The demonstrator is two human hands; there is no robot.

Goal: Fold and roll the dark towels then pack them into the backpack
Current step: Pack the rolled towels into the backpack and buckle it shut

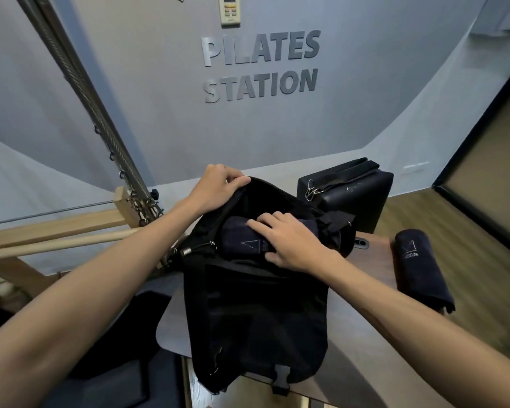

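A black backpack point(256, 319) lies on the table in front of me with its mouth open toward the wall. My left hand point(218, 185) grips the far rim of the opening and holds it up. My right hand point(289, 240) is closed over a rolled dark towel point(239, 240) with a pale triangle logo, which sits partly inside the opening. A second rolled dark towel point(418, 266) with the same logo lies on the table to the right, apart from both hands.
A black padded box point(354, 195) with a strap and metal clips stands behind the backpack. A wooden pilates frame with springs point(121, 178) rises at the left. The table's wooden edge point(374, 248) runs beside the second towel; floor lies beyond at right.
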